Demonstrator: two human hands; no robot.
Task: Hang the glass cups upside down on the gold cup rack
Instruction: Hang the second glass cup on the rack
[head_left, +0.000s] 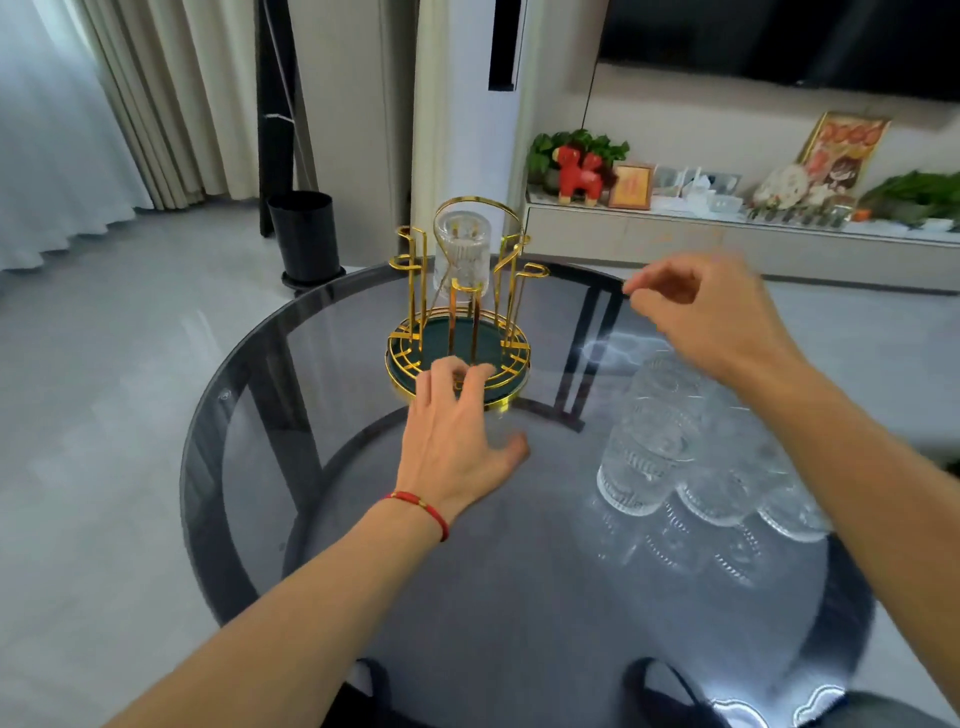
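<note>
L hand (457, 441) lies spread on the round glass table (249, 415), fingers on front rim of the gold cup rack (457, 353), maybe around a clear cup, cannot tell. One glass cup (462, 254) hangs upside down on rack. R hand (711, 312) hovers empty, fingers loose, over other glass cups (691, 457).

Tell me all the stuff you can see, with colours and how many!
cup rack: one, gold with dark green base, far side of table
hung cup: one, clear, upside down on rack
cups on table: several, clear, exact count unclear, right side
table: one, round smoky glass
bin: one, black, on floor
horse toy: one, red, on shelf
left hand: red string bracelet, fingers on a clear cup by the rack base
right hand: empty, above the table cups
</note>
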